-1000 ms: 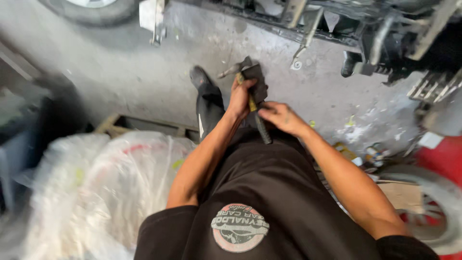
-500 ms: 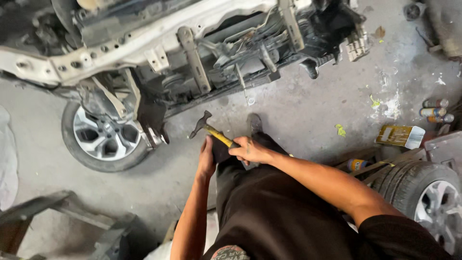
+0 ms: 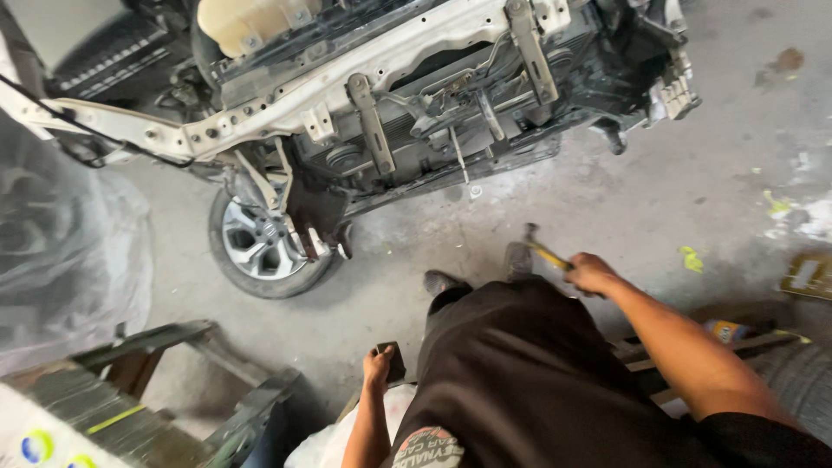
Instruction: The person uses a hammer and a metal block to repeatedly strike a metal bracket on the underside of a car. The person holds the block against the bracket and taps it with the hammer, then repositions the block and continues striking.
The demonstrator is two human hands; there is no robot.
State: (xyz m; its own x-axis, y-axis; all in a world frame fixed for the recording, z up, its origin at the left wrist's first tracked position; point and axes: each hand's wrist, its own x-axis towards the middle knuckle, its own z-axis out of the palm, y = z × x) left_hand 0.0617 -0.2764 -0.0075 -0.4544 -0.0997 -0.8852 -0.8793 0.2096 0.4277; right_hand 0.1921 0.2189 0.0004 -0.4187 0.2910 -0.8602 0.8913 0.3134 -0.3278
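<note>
A stripped white car front end with bare metal braces and black radiator parts fills the frame from ten to one o'clock. Below it, at nine o'clock, sits a black tyre on a silver alloy wheel. Crumpled clear plastic sheeting lies at the far nine o'clock edge. A dark metal stand occupies seven o'clock. The stained grey concrete floor spreads toward three o'clock, dotted with a yellow-green scrap. A second tyre shows at four o'clock.
</note>
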